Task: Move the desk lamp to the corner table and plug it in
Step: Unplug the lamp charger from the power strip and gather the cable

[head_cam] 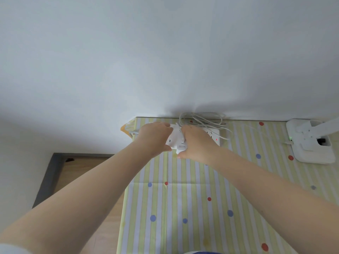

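Note:
A white power strip (214,136) lies at the back of the table against the wall, a red light glowing on its right end. My left hand (154,139) grips its left end. My right hand (194,143) is closed on a white plug adapter (180,146) that sits on the strip. The white desk lamp (310,142) stands at the table's right, its square base flat on the cloth and its arm leaving the frame to the right. A thin white cable runs from the lamp base toward the strip.
The table wears a yellow-and-white striped cloth with coloured dots (183,198). A loose bundle of white cord (201,119) is heaped behind the strip at the wall. Left of the table lies wood floor (77,173) with a dark skirting board.

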